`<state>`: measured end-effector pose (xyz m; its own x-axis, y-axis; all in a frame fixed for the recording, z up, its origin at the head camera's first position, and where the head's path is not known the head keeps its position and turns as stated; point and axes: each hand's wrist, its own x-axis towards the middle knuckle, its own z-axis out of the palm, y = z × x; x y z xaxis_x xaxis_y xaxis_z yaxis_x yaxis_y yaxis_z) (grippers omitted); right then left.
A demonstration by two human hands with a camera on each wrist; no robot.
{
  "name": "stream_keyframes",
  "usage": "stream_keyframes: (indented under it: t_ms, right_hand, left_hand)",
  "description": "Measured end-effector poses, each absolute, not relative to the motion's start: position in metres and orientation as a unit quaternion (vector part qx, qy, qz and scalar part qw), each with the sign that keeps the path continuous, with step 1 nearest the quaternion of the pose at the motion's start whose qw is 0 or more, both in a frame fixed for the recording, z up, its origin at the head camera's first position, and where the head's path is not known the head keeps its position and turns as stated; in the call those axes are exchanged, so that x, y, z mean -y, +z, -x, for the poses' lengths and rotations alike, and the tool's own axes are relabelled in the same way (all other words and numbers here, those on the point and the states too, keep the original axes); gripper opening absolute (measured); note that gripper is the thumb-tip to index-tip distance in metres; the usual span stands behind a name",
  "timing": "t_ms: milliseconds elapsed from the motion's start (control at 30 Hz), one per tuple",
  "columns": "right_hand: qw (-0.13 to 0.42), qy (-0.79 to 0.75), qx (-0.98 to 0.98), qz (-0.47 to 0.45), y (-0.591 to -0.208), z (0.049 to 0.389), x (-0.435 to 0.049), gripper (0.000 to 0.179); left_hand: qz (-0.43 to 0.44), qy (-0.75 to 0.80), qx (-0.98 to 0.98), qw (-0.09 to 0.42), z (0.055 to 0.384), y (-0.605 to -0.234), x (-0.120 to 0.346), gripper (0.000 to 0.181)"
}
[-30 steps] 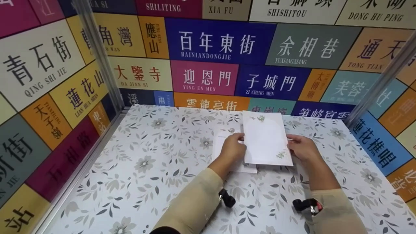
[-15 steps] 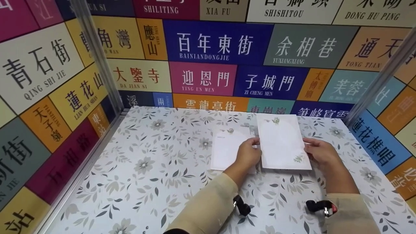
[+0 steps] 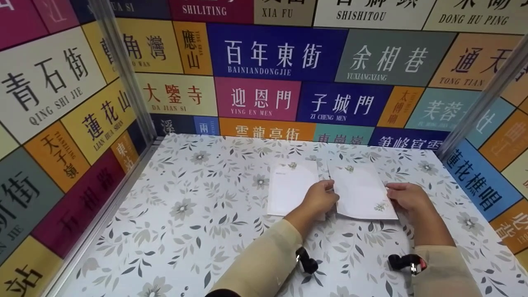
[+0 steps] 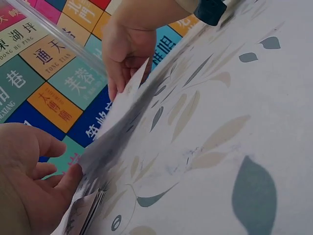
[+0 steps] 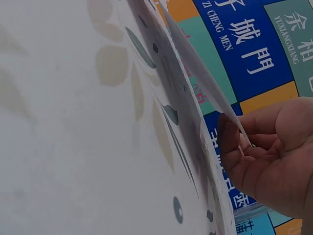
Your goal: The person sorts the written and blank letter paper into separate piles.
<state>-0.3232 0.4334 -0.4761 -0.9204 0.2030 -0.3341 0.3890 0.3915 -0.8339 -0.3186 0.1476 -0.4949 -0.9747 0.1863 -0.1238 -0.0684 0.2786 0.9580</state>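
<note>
In the head view, a white sheet of paper (image 3: 361,192) with small green leaf prints lies low over the table, slightly curved along its near edge. My left hand (image 3: 317,199) holds its left edge; the left wrist view shows the left thumb against the paper (image 4: 110,129) and the other fingers partly apart. My right hand (image 3: 408,198) pinches the right edge, and in the right wrist view the sheet (image 5: 205,78) runs between thumb and fingers. A similar white sheet (image 3: 286,192) lies to the left, partly behind my left hand. Several paper edges (image 4: 90,213) show layered there.
The table (image 3: 181,231) has a white cloth with grey leaves and flowers. Coloured panels with lettering (image 3: 276,51) stand behind and at both sides, with clear upright edge strips (image 3: 128,70) at the corners.
Both hands have carried the sheet rightward off the other sheet, then lowered it toward the table. The left sheet shows more of its surface now.
</note>
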Motion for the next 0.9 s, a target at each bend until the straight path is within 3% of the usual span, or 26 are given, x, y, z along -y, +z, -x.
stream_keyframes:
  t_ms: [233,500,700,900]
  right_hand:
    - [0.088,-0.503,-0.835,-0.203,-0.478,0.32,-0.432,0.055]
    - [0.107,-0.491,-0.837,-0.216,-0.469,0.318,-0.429,0.051]
    - [0.1,-0.466,-0.855,-0.206,-0.466,0.316,-0.429,0.061]
    - [0.079,-0.435,-0.888,-0.124,-0.459,0.321,-0.409,0.073]
  left_hand:
    - [-0.038,0.597,-0.787,0.152,0.315,-0.494,-0.149,0.061]
    - [-0.053,0.58,-0.798,0.157,0.315,-0.493,-0.147,0.063]
    - [-0.053,0.588,-0.791,0.161,0.314,-0.492,-0.144,0.064]
    - [-0.061,0.586,-0.796,0.139,0.32,-0.487,-0.129,0.063]
